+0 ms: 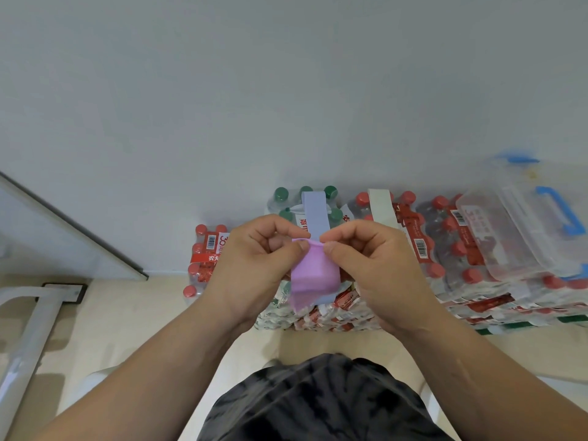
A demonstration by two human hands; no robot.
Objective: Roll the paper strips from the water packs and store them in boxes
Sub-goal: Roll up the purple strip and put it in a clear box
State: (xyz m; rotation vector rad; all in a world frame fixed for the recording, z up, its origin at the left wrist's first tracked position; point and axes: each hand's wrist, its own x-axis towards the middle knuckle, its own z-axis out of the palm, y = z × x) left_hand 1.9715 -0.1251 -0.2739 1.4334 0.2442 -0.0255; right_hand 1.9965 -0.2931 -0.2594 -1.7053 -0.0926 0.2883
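Left hand (254, 262): grip closed on the top edge of the purple strip (310, 276), thumb and forefinger pinching. Right hand (375, 265): grip likewise closed on the same edge, fingertips just beside those of the left.

The purple strip is held in the air in front of the water packs, and its lower end hangs loose between the wrists.

Behind it, a blue strip (313, 211) lies over the green-capped pack (281, 194). A white strip (380, 208) lies over the adjoining red-capped pack (416, 246).

The packs are stacked on the floor (127, 313), against the wall. A clear box (515, 237) with a blue handle rests on the packs at the right. A lower pack (206, 249) stands at the left end.
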